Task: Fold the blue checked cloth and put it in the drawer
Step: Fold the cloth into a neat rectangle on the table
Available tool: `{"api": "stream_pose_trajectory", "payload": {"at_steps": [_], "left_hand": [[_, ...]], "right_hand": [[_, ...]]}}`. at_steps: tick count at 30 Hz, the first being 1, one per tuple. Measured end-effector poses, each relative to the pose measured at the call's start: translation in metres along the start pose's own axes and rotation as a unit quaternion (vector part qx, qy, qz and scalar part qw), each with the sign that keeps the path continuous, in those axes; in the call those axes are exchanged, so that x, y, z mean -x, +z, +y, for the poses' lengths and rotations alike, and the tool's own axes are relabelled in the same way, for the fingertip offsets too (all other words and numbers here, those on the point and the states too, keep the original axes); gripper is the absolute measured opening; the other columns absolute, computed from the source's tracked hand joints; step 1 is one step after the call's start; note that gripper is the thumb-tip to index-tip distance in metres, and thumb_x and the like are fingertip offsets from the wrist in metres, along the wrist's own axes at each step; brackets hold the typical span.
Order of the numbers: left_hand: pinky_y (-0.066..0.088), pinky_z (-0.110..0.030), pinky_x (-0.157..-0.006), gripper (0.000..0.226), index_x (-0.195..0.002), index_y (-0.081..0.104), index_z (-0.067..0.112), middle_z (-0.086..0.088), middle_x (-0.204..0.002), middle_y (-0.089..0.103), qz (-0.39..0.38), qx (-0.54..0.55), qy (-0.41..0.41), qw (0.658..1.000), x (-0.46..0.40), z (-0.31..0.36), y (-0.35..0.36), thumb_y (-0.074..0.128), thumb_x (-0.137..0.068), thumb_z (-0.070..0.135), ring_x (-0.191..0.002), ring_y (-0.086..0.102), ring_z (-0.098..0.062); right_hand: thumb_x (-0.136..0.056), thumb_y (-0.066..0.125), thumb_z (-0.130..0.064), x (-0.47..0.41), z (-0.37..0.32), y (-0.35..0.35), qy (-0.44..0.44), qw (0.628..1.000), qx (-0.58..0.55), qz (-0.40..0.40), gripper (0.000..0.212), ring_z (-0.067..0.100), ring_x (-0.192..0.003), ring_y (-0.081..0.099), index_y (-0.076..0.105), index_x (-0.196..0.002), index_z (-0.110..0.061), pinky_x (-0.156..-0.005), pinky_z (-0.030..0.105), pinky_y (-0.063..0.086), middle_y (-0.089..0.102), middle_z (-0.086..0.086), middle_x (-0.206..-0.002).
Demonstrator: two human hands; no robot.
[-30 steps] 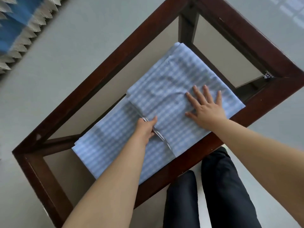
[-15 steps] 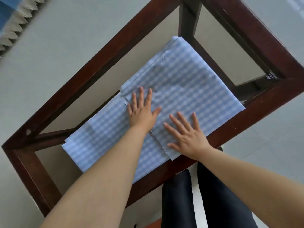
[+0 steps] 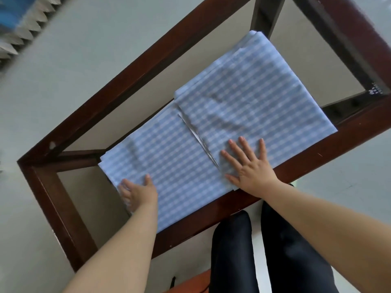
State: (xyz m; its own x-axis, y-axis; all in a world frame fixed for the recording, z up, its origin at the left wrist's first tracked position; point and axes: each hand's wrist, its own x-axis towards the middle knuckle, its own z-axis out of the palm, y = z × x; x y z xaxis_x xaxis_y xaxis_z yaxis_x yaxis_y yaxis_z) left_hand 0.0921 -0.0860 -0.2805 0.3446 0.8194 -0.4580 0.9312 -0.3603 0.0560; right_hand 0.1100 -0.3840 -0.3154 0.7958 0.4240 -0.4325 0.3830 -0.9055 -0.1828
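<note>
I look down at a blue checked cloth (image 3: 222, 127) spread flat on a glass-topped table with a dark red-brown wooden frame (image 3: 101, 106). The cloth lies slantwise across the glass, its far corner near the upper right and its near edge running along the frame rail closest to me. One folded layer covers the right half, and its edge shows as a thin pale line across the middle of the cloth.

My right hand (image 3: 251, 168) rests palm down on the folded layer, just right of that line, near the rail. Its fingers are straight and spread, pressing the fabric flat and gripping nothing.

My left hand (image 3: 138, 192) is at the cloth's near left corner. The thumb lies on top of the fabric; the fingers reach over the edge, blurred, and I cannot tell whether they grip the cloth or only touch it.

My legs in dark trousers (image 3: 275, 250) stand just beside the table. A grey floor (image 3: 63, 60) shows through the glass and around it. A blue fringed rug (image 3: 19, 24) lies at the far left.
</note>
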Motion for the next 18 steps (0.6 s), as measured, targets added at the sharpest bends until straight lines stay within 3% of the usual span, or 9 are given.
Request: {"api": "stream_pose_trajectory", "payload": {"at_steps": [2, 5, 10, 12, 14, 16, 18], "left_hand": [[0.026, -0.053, -0.111, 0.087, -0.150, 0.013, 0.019, -0.011, -0.156, 0.012, -0.003, 0.040, -0.068, 0.997, -0.008, -0.019, -0.011, 0.056, -0.085, 0.057, -0.140, 0.019, -0.036], [0.045, -0.052, -0.096, 0.085, -0.136, 0.034, 0.009, -0.018, -0.135, 0.041, -0.013, 0.059, -0.129, 0.990, -0.012, -0.033, -0.019, 0.069, -0.075, 0.057, -0.119, 0.047, -0.039], [0.054, -0.048, -0.083, 0.049, -0.106, 0.059, 0.009, -0.010, -0.105, 0.066, -0.146, 0.259, -0.162, 0.941, -0.023, -0.046, -0.039, 0.081, -0.072, 0.037, -0.091, 0.065, -0.031], [0.055, -0.048, -0.082, 0.039, -0.101, 0.061, 0.012, -0.009, -0.103, 0.068, -0.125, 0.285, -0.128, 0.942, -0.016, -0.047, -0.047, 0.079, -0.075, 0.035, -0.086, 0.066, -0.029], [0.054, -0.039, -0.074, 0.024, -0.100, 0.059, 0.016, -0.005, -0.099, 0.067, -0.063, 0.279, -0.060, 0.956, 0.009, -0.039, -0.056, 0.067, -0.083, 0.032, -0.082, 0.065, -0.023], [0.047, -0.030, -0.063, 0.017, -0.102, 0.056, 0.019, 0.001, -0.093, 0.064, -0.046, 0.252, 0.025, 0.966, 0.044, -0.025, -0.068, 0.052, -0.087, 0.025, -0.078, 0.062, -0.018], [0.045, -0.031, -0.064, 0.019, -0.102, 0.056, 0.020, 0.005, -0.088, 0.062, -0.057, 0.189, 0.109, 0.974, 0.074, -0.007, -0.084, 0.046, -0.086, 0.023, -0.080, 0.061, -0.018]], "right_hand": [[-0.085, 0.024, -0.070, -0.004, -0.010, -0.004, 0.024, 1.000, 0.002, 0.006, 0.075, 0.034, -0.145, 0.014, 0.033, -0.146, -0.027, -0.108, 0.071, -0.003, 0.025, 0.008, -0.156], [-0.087, 0.021, -0.072, -0.008, -0.032, -0.006, 0.070, 0.997, -0.001, -0.024, 0.079, 0.034, -0.145, -0.016, 0.002, -0.149, -0.027, -0.103, 0.069, -0.018, -0.006, 0.007, -0.160], [-0.085, 0.010, -0.068, 0.001, -0.043, -0.003, 0.104, 0.994, -0.030, -0.021, 0.081, 0.027, -0.138, -0.032, -0.013, -0.150, -0.026, -0.109, 0.064, -0.017, -0.030, 0.003, -0.153], [-0.084, 0.007, -0.071, 0.002, -0.041, -0.005, 0.099, 0.993, -0.030, -0.049, 0.081, 0.027, -0.138, -0.034, -0.021, -0.147, -0.028, -0.109, 0.063, -0.017, -0.035, 0.002, -0.151], [-0.084, 0.008, -0.072, 0.002, -0.039, -0.012, 0.096, 0.992, -0.047, -0.072, 0.081, 0.026, -0.138, -0.035, -0.022, -0.146, -0.029, -0.110, 0.062, -0.017, -0.037, 0.001, -0.150], [-0.086, 0.010, -0.072, 0.003, -0.038, -0.020, 0.089, 0.987, -0.096, -0.094, 0.078, 0.023, -0.139, -0.034, -0.016, -0.148, -0.032, -0.111, 0.059, -0.019, -0.034, -0.002, -0.151], [-0.089, 0.014, -0.069, 0.003, -0.032, -0.032, 0.084, 0.975, -0.173, -0.112, 0.070, 0.020, -0.142, -0.028, 0.003, -0.150, -0.036, -0.112, 0.054, -0.020, -0.024, -0.004, -0.156]]}}
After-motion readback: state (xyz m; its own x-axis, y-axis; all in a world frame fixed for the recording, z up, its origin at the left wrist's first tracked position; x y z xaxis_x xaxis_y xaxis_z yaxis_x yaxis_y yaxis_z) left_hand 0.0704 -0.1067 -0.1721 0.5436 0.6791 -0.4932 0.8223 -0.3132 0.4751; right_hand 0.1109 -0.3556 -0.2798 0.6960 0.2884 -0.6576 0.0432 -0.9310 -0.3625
